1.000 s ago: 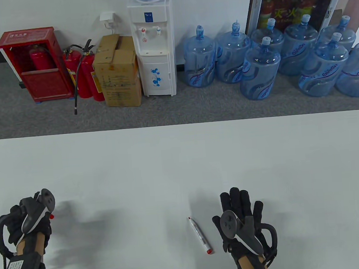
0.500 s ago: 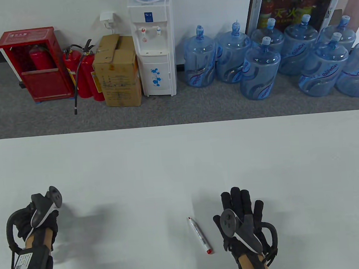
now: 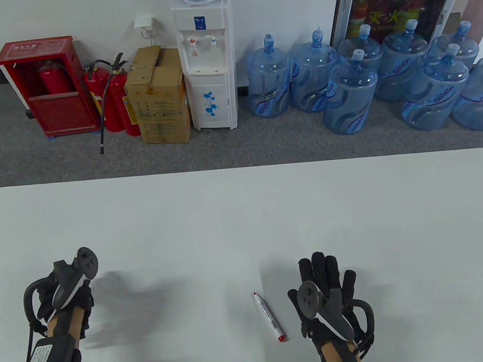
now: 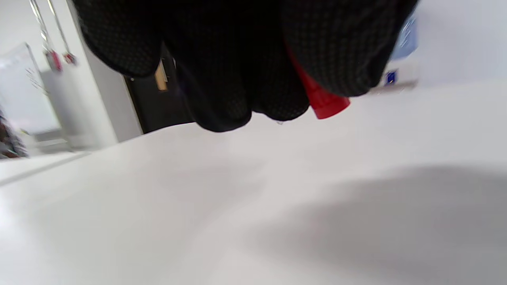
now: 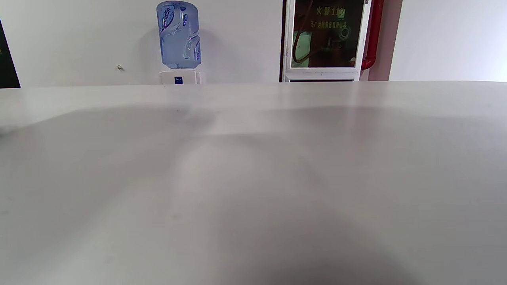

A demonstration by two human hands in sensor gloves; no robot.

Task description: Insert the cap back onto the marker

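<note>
A white marker (image 3: 268, 316) with a red tip and red end lies uncapped on the white table (image 3: 244, 214), just left of my right hand. My right hand (image 3: 324, 281) lies flat on the table with fingers spread and holds nothing. My left hand (image 3: 62, 293) is at the near left, curled closed, above the table. In the left wrist view its fingers (image 4: 222, 79) grip the red marker cap (image 4: 323, 99), whose end sticks out below them. The cap is hidden under the hand in the table view.
Beyond the table's far edge stand a water dispenser (image 3: 206, 58), several blue water jugs (image 3: 351, 93), a cardboard box (image 3: 159, 96) and red fire extinguishers (image 3: 112, 100). The right wrist view shows only bare table surface (image 5: 253, 178).
My left hand has moved right and slightly away from me with the cap; the cap's red end no longer shows in the table view. The right hand and marker have not moved.
</note>
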